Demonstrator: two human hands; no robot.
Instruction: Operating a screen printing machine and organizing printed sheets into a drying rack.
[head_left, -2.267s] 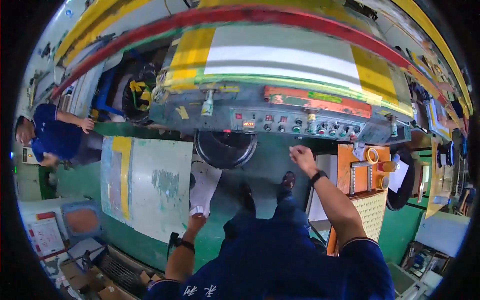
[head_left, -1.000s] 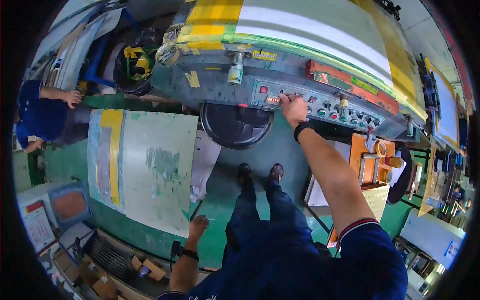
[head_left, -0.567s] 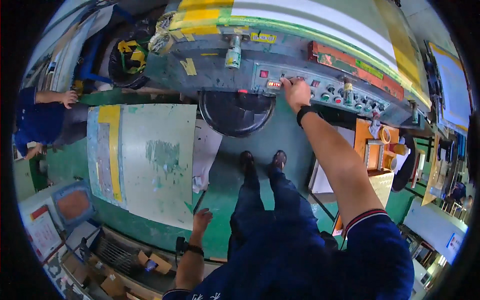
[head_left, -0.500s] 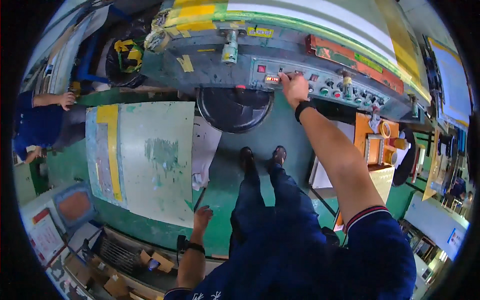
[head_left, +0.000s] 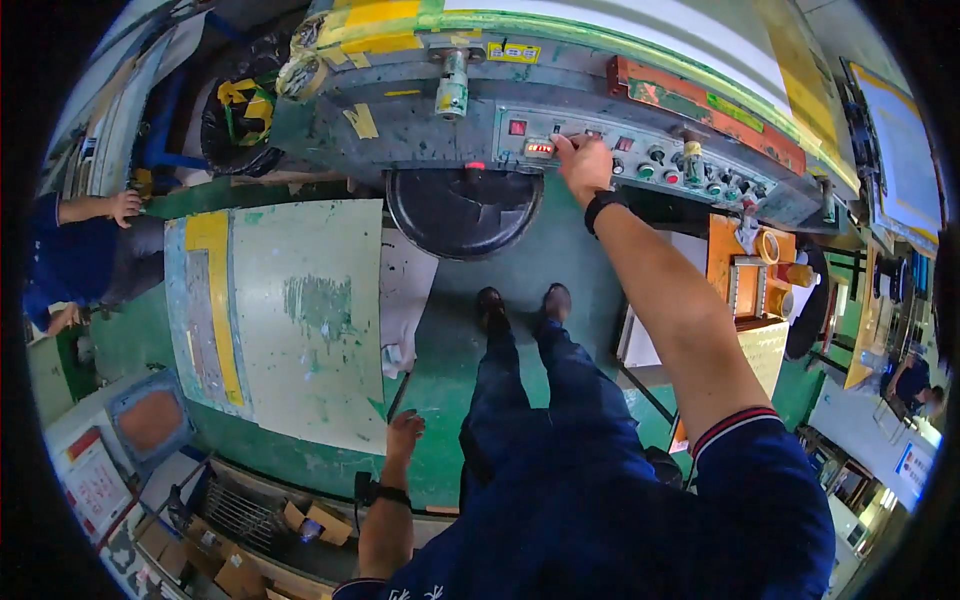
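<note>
My right hand [head_left: 586,168] is at a control panel [head_left: 510,146] on the front of a grey machine. Its thumb and fingers are curled against the panel, just right of a small red digital display [head_left: 540,148]. What lies under the fingertips is hidden. A red switch [head_left: 517,128] sits left of the display; several knobs and buttons [head_left: 657,155] run off to the right. Low beside my body hangs my left hand [head_left: 404,434], empty, its fingers loosely bent and apart.
A paint-stained board [head_left: 310,320] lies to the left, with another person [head_left: 80,250] beyond it. Under the panel a round black lid-like disc [head_left: 465,215] juts out. An orange stand [head_left: 722,255] with tape and jars is at right; a bagged bin [head_left: 235,125] stands far left.
The whole view has shifted slightly, so the machine and panel appear a little higher and further left. My right hand stays beside the display; my left hand hangs as before.
</note>
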